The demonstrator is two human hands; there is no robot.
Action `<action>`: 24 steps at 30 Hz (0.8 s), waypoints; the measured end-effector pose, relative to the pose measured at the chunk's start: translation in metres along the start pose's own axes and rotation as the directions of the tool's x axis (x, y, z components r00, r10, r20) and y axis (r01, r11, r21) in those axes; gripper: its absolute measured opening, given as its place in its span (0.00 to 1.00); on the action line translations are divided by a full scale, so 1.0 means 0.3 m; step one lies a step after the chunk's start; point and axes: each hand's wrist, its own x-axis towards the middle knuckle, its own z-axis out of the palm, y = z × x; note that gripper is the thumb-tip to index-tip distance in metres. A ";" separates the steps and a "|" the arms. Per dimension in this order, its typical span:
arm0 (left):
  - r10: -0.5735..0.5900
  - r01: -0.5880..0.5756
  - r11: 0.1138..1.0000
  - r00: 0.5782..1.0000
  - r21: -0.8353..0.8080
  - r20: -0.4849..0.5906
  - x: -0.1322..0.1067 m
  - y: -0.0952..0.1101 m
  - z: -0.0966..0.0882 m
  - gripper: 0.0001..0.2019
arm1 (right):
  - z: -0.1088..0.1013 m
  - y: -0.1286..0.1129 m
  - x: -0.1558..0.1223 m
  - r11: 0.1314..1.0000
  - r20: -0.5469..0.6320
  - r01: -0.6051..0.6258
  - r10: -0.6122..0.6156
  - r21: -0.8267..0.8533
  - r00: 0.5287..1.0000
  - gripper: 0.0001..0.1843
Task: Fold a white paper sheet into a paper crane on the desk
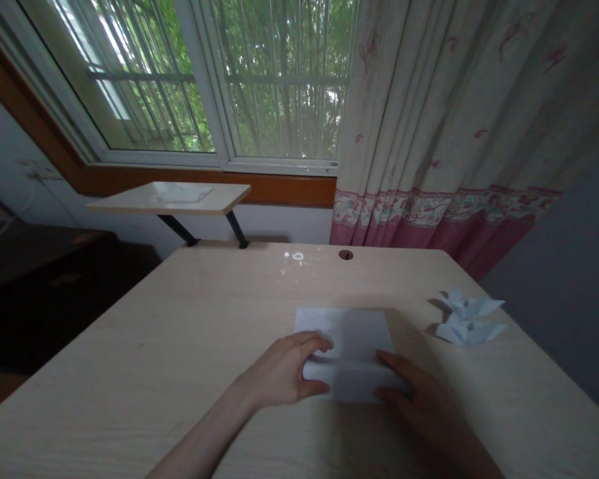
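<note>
A white sheet of paper (352,336) lies on the pale wooden desk (179,346) in front of me, its near part folded up. My left hand (279,372) pinches the sheet's left edge at the fold, thumb below and fingers above. My right hand (419,399) rests on the sheet's lower right corner, fingers together and pressing on the paper.
Two folded white paper figures (469,319) sit near the desk's right edge. A cable hole (346,254) is at the desk's back. A small shelf (174,197) juts out under the window. A flowered curtain (453,133) hangs at the right.
</note>
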 end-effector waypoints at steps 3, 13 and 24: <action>0.023 -0.023 1.000 1.000 -0.009 -0.012 -0.001 -0.003 -0.001 0.21 | -0.016 -0.021 0.009 0.998 -0.024 -0.039 0.040 0.054 0.999 0.22; 0.141 -0.126 0.987 0.975 0.096 -0.171 0.009 -0.008 0.014 0.20 | -0.037 -0.059 0.041 0.988 -0.031 -0.074 0.078 0.135 0.996 0.23; 0.412 -0.349 0.899 0.878 0.264 -0.243 0.008 -0.012 0.050 0.18 | -0.044 -0.072 0.049 0.989 -0.002 -0.099 0.100 0.109 0.995 0.28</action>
